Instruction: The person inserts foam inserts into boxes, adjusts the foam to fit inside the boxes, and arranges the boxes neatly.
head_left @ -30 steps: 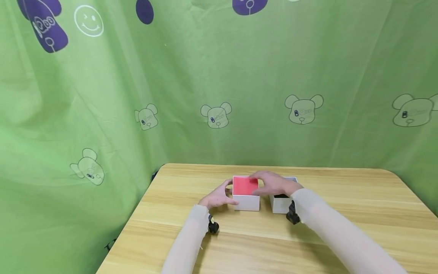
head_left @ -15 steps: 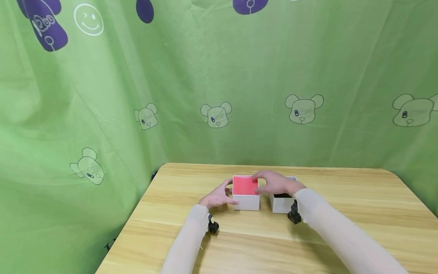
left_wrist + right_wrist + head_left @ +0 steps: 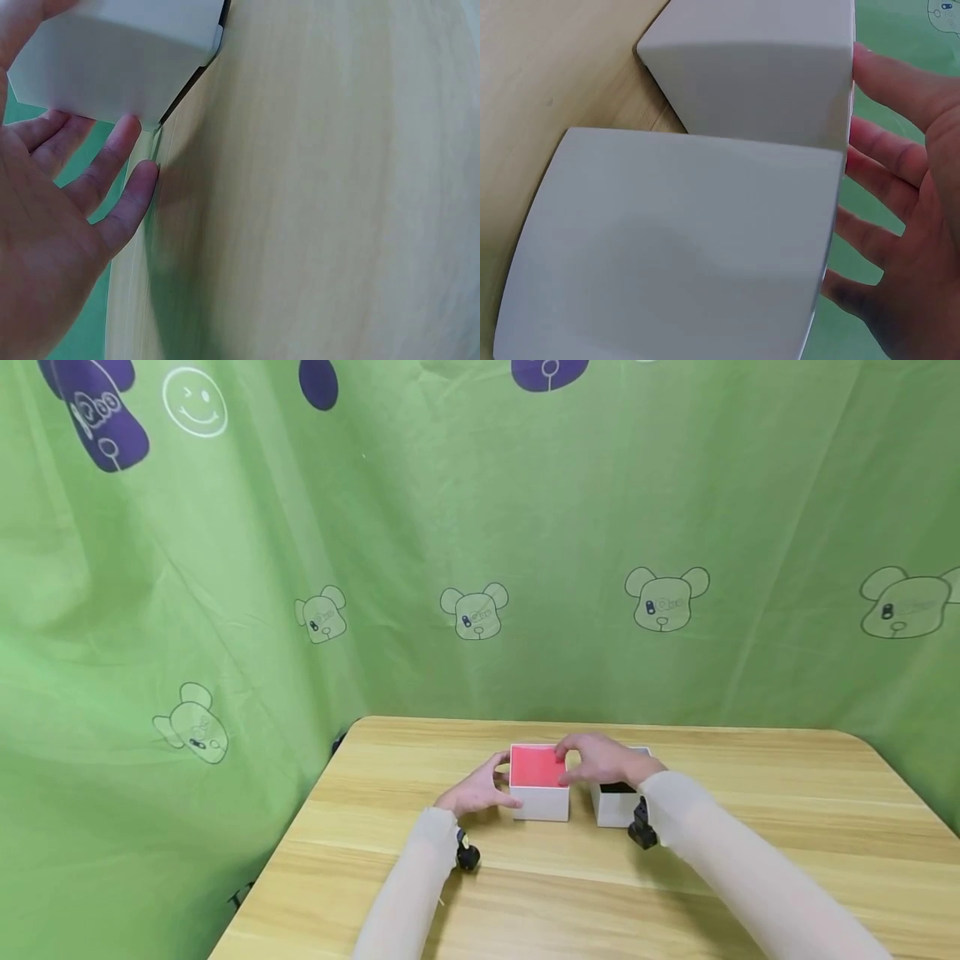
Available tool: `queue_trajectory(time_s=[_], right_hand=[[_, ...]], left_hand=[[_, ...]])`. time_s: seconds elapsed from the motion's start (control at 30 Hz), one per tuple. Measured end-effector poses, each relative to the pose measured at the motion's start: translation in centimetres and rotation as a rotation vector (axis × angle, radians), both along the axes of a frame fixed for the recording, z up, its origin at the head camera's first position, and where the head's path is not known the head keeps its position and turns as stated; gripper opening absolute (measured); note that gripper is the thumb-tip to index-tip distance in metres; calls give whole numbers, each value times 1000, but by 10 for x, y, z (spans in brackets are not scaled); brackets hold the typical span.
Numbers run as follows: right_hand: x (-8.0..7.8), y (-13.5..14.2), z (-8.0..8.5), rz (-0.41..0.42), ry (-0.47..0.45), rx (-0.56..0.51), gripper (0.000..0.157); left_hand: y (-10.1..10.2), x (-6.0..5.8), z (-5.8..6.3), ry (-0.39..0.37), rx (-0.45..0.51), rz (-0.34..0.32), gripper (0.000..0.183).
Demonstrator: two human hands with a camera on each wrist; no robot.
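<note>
A small white box [image 3: 542, 805] with a bright red inside [image 3: 536, 767] stands near the table's middle. My left hand [image 3: 474, 792] holds its left side, thumb at the front corner and fingers toward the back; the left wrist view shows fingertips against the white wall [image 3: 112, 71]. My right hand [image 3: 606, 762] reaches over a second white box [image 3: 615, 811], whose inside looks black. Its thumb and fingers are spread, their tips at the red-lined box's right rim. In the right wrist view both boxes show, the second one [image 3: 675, 247] nearer; that hand's fingertips are partly hidden behind their edges.
Both boxes stand on a light wooden table [image 3: 540, 893], side by side with a narrow gap between them. A green curtain [image 3: 555, 668] with bear prints hangs behind the table and along its left side. Small black cameras [image 3: 468, 857] sit at the wrists.
My right hand's fingertips have drawn slightly to the right, from over the red inside to the box's right rim. The left hand and both boxes stay in place.
</note>
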State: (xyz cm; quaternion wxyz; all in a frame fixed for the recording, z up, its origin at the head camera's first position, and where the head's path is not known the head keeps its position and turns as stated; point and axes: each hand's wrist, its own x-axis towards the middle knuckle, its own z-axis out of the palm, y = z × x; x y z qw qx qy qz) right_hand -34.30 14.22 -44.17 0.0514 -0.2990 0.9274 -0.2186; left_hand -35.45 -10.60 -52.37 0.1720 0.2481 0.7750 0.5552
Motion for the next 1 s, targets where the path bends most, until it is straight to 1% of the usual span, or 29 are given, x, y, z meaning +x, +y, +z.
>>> queue_trajectory(time_s=[0.2, 0.27, 0.37, 0.4, 0.47, 0.6, 0.8, 1.0], right_hand=[[-1, -2, -3, -25, -4, 32, 28], [-1, -2, -3, -26, -3, 32, 28], [0, -2, -3, -14, 8, 23, 28], [-1, -2, -3, -10, 8, 20, 27], [-3, -2, -4, -7, 15, 20, 27], [-5, -3, -7, -16, 20, 21, 26], [-2, -4, -6, -45, 12, 29, 25], [-3, -8, -4, -50, 0, 52, 25]], left_hand=[[1, 1, 0, -25, 26, -28, 92], [1, 4, 5, -34, 33, -39, 92], [0, 9, 15, -39, 41, -57, 91], [1, 9, 15, -34, 36, -52, 91], [0, 8, 14, -16, 22, -37, 90], [0, 0, 1, 7, 7, 0, 89], [2, -1, 0, 15, -2, 0, 89], [1, -1, 1, 9, -4, -2, 89]])
